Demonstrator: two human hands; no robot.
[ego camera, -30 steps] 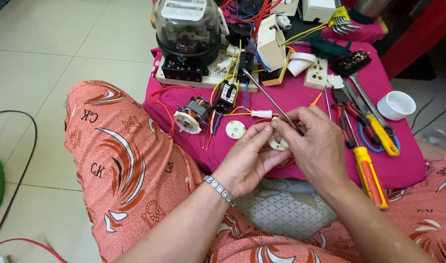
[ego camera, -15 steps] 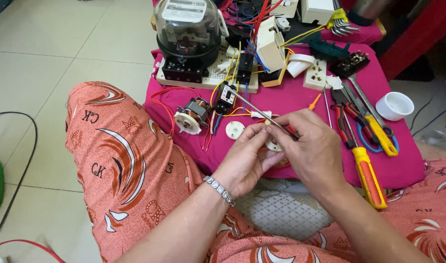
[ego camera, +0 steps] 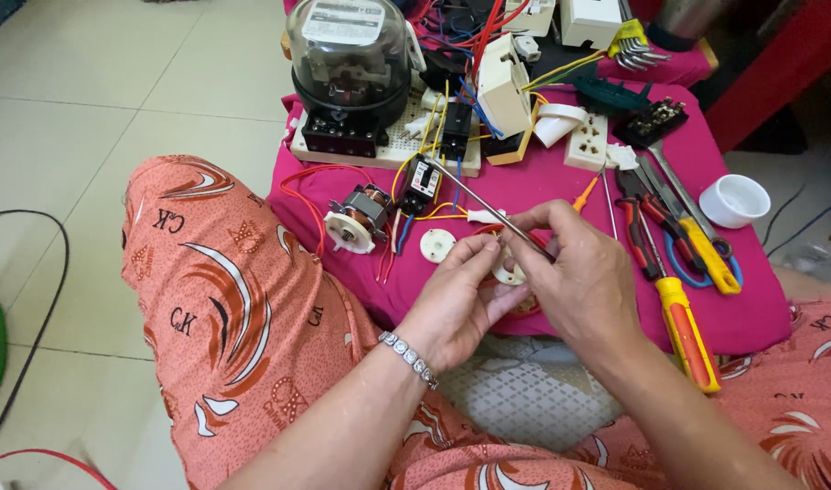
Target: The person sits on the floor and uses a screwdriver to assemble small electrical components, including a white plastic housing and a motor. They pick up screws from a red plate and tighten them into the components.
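Left hand: centre of the frame, fingers curled, thumb and forefinger pinching a small white round part from below.
Right hand: just right of centre, fingers clenched around a thin metal screwdriver shaft, fingertips touching the white part.
Screwdriver shaft: slants up-left from the right hand, its tip near a small black component.
White round part: held between both hands over the lower edge of the pink cloth.
White disc: lies flat on the cloth, just left of the hands.
Small motor: left centre of the cloth, with red wires.
Electric meter: top centre, clear dome on a black base.
Orange-handled screwdriver: right of the hands, beside pliers.
White cup: right edge of the cloth.
Bracelet: on the left wrist.
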